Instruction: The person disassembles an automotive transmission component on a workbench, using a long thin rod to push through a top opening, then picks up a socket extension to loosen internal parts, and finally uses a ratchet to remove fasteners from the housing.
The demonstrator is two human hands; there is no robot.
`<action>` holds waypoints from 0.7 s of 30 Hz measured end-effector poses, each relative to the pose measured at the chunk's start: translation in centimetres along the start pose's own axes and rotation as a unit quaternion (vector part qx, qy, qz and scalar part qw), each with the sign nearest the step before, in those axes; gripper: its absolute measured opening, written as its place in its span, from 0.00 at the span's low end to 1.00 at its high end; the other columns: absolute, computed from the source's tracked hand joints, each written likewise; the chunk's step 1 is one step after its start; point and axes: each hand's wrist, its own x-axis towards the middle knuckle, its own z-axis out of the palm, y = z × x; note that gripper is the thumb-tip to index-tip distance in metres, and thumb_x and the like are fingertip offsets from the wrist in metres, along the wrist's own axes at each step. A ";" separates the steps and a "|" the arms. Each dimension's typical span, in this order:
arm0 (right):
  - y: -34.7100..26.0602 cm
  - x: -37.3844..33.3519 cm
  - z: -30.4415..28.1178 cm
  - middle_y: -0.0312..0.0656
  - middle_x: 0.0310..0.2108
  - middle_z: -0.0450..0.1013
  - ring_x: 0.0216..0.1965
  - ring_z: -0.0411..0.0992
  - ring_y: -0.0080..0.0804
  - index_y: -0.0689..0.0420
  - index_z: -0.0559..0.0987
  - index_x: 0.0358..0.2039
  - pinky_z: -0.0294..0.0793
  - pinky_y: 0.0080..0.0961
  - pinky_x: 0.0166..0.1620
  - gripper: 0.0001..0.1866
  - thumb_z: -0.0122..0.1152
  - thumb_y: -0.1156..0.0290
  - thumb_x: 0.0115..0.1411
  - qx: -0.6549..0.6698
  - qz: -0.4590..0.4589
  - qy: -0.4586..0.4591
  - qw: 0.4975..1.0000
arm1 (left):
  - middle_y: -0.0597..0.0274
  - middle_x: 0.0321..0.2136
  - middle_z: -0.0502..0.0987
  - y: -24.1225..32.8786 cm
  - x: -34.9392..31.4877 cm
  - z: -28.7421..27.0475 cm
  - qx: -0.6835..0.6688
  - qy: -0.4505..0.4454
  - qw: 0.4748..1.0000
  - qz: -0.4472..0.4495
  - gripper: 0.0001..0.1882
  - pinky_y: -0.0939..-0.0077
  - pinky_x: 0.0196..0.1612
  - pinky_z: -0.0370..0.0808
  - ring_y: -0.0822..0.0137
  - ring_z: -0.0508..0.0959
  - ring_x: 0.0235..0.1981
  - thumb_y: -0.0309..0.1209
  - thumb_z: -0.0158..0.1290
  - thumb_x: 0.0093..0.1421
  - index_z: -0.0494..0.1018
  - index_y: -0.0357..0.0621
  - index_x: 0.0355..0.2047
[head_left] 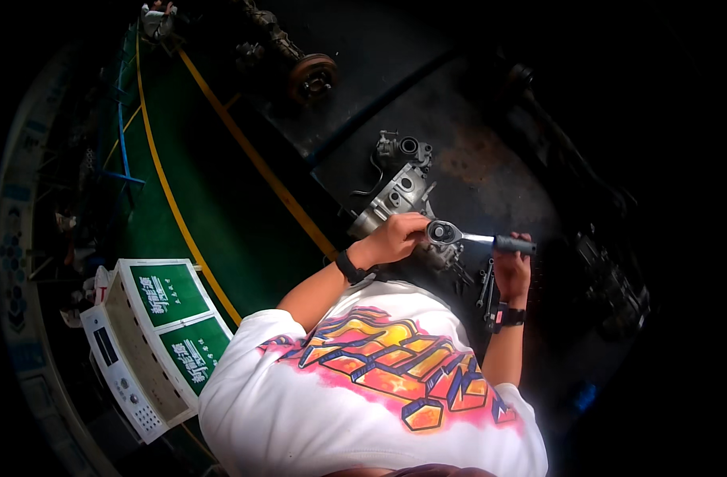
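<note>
A ratchet wrench (476, 238) with a round silver head and a dark grip lies level in front of my chest. My right hand (512, 274) is closed around its grip. At the other end, my left hand (397, 237) is curled against the ratchet head, its fingertips partly hidden. Just beyond and below the left hand is a silver metal casing (391, 197) with round openings. A smaller metal part (403, 147) with a round port sits past it. Under the wrench, more metal parts (445, 258) show in part.
Several wrenches (485, 288) lie beside my right hand on a dark surface (491, 191). A rusty drum (312, 77) stands farther off. On the left are a white console (125, 381) with green panels and a green floor with yellow lines (161, 171). Another person (158, 21) is far away.
</note>
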 end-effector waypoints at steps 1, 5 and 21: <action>-0.7 -2.4 -0.3 0.38 0.59 0.74 0.62 0.74 0.36 0.48 0.73 0.59 0.73 0.39 0.67 0.30 0.80 0.77 0.61 -0.044 0.006 -0.010 0.999 | 0.44 0.41 0.87 -0.2 0.3 -0.3 0.001 0.013 1.000 0.003 0.13 0.59 0.46 0.83 0.44 0.87 0.43 0.16 0.63 0.62 0.84 0.34 0.48; -2.9 -6.3 5.1 0.43 0.53 0.75 0.54 0.77 0.34 0.55 0.74 0.50 0.83 0.33 0.53 0.32 0.88 0.75 0.51 -0.254 0.043 0.048 0.965 | 0.46 0.38 0.88 -0.3 0.2 -0.4 0.019 0.070 0.997 0.009 0.11 0.61 0.43 0.84 0.47 0.89 0.40 0.21 0.68 0.62 0.86 0.34 0.46; 2.9 18.6 5.9 0.46 0.60 0.79 0.45 0.78 0.24 0.61 0.68 0.75 0.77 0.24 0.50 0.35 0.66 0.77 0.69 0.000 0.150 -0.195 0.969 | 0.39 0.46 0.84 3.2 1.0 0.4 -0.119 -0.052 0.989 -0.069 0.20 0.56 0.54 0.79 0.36 0.83 0.51 0.21 0.61 0.66 0.76 0.35 0.58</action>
